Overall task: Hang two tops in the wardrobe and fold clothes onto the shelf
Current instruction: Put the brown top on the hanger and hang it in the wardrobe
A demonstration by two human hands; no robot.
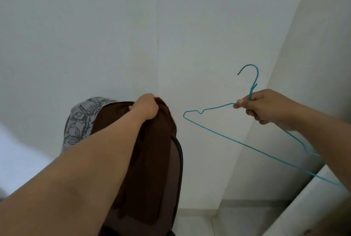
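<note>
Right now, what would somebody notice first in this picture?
Probably the bright blue hanger on the right, held up by its neck in the right hand. Next, the brown top at the middle bottom, gripped by the left hand, with a grey patterned cloth behind it.

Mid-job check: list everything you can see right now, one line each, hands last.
brown top: one, dark brown, hanging from the left hand's grip, lower centre
patterned cloth: one, grey with dark leaf print, behind the brown top, left
wire hanger: one, turquoise, held up at right, bare
wall: white, filling the background
left hand: one, gripping the brown top's upper edge
right hand: one, pinching the hanger just below its hook
</note>
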